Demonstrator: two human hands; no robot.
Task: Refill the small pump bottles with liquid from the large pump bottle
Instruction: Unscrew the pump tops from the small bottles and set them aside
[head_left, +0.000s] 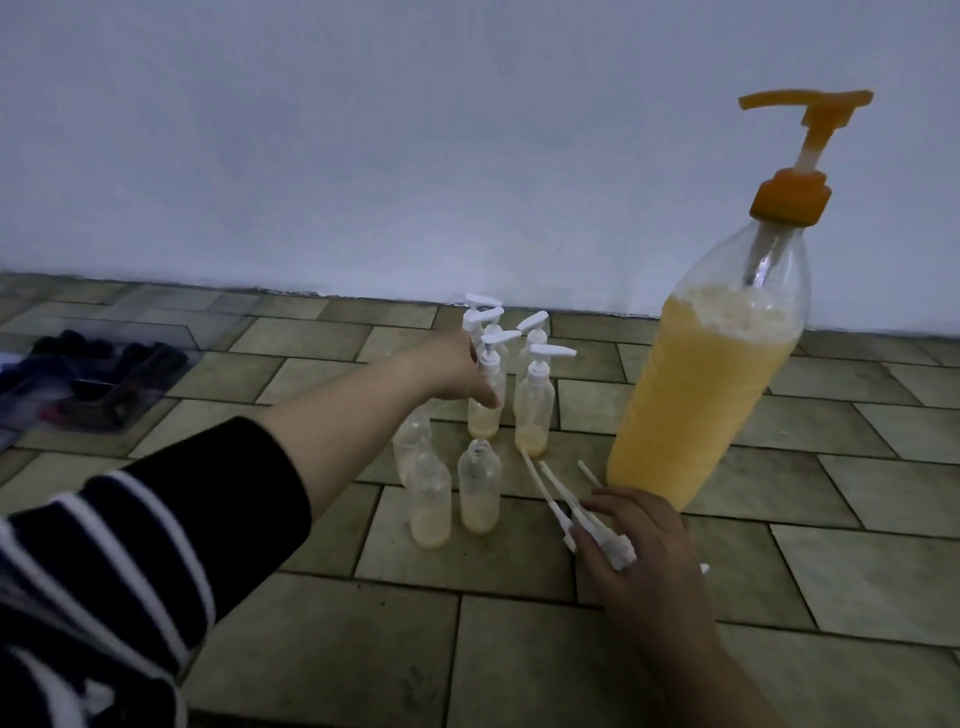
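Note:
The large pump bottle (711, 374), full of yellow-orange liquid with an orange pump, stands on the tiled floor at the right. Several small clear bottles cluster in the middle, each with a little yellow liquid at the bottom. Those at the back carry white pumps; three in front, such as one open bottle (479, 488), have no pump. My left hand (457, 371) reaches out and grips a capped small bottle (487, 402). My right hand (641, 553) holds removed white pump heads with dip tubes (569, 501) low over the floor beside the large bottle.
A clear plastic tray (98, 379) with dark items lies on the floor at the far left. A pale wall (415, 156) runs along the back just behind the bottles. Bare tiles (519, 649) stretch across the foreground.

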